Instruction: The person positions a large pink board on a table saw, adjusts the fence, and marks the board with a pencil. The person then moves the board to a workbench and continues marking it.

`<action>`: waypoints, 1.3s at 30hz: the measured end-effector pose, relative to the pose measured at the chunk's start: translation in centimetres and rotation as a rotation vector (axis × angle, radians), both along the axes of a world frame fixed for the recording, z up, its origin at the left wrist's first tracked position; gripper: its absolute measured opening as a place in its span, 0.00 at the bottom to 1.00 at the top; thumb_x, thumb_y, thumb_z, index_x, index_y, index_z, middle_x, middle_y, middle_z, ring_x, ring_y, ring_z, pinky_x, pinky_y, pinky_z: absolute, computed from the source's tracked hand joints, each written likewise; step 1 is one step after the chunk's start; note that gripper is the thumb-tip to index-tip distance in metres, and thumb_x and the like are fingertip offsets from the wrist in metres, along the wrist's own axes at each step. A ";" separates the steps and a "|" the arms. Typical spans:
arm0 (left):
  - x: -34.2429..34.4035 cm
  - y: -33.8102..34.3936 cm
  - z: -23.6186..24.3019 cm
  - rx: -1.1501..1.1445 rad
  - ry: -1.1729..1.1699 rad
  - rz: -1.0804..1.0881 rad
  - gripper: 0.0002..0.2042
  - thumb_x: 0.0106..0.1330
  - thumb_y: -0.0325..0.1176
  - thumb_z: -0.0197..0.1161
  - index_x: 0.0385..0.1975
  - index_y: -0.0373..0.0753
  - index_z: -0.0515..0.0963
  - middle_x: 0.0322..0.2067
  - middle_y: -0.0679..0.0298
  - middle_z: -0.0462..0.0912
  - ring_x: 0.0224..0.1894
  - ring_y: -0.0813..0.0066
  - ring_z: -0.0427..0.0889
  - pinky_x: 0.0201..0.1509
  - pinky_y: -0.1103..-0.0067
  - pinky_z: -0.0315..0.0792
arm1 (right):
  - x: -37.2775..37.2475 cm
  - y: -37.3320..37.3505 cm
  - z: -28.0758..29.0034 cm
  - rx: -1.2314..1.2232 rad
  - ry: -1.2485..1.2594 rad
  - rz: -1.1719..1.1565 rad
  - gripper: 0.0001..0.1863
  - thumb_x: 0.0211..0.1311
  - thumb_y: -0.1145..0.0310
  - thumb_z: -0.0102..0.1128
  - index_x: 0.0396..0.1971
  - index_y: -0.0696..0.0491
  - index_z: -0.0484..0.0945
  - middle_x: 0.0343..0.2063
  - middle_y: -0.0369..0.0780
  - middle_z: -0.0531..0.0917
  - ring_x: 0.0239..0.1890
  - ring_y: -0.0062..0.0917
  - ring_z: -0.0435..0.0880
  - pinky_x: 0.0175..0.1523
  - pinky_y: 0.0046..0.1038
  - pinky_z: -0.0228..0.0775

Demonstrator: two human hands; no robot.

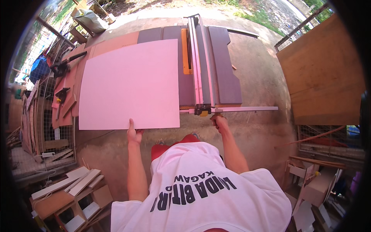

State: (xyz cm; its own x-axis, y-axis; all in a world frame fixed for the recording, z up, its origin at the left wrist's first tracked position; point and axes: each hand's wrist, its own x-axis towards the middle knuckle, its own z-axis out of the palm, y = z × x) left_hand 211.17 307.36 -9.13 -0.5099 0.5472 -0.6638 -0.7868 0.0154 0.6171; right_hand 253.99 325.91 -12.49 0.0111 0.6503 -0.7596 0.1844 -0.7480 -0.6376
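A large pale pink-white sheet [128,85] lies across the left of a table saw [226,73] and the boards beside it. My left hand [134,133] grips its near edge, thumb on top and fingers beneath. The saw's long fence [197,65] runs front to back beside a yellow insert [186,71], with a black and yellow clamp [203,112] at its front end. My right hand [219,123] is closed by the front rail [259,109], just right of that clamp, on something small that I cannot make out.
Reddish boards [62,116] with tools lie at the left beside a wire fence [58,149]. A large plywood panel [320,73] stands at right. Offcuts and wooden boxes [73,197] fill the lower left; more scrap wood [309,185] is piled lower right. A pale sack [92,21] sits behind.
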 end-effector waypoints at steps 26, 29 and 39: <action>0.0 0.0 -0.1 -0.003 -0.013 0.023 0.25 0.70 0.51 0.65 0.60 0.43 0.74 0.52 0.60 0.82 0.53 0.60 0.81 0.58 0.61 0.78 | -0.3 0.0 -1.3 0.078 -0.118 -0.028 0.10 0.49 0.69 0.68 0.15 0.50 0.77 0.12 0.35 0.73 0.11 0.20 0.64 0.17 0.29 0.52; 0.1 0.1 0.2 0.000 -0.015 0.019 0.24 0.70 0.51 0.65 0.59 0.43 0.75 0.51 0.60 0.82 0.53 0.61 0.82 0.57 0.61 0.79 | -0.2 0.0 -1.5 0.080 -0.102 -0.043 0.09 0.49 0.70 0.68 0.15 0.50 0.76 0.12 0.34 0.73 0.11 0.20 0.64 0.17 0.29 0.52; 0.2 0.1 0.4 -0.003 -0.019 0.037 0.22 0.71 0.50 0.64 0.57 0.43 0.76 0.50 0.61 0.83 0.51 0.63 0.83 0.56 0.61 0.80 | -0.5 0.0 -1.4 0.087 -0.120 -0.037 0.10 0.50 0.70 0.68 0.15 0.50 0.75 0.12 0.34 0.73 0.11 0.20 0.65 0.17 0.29 0.51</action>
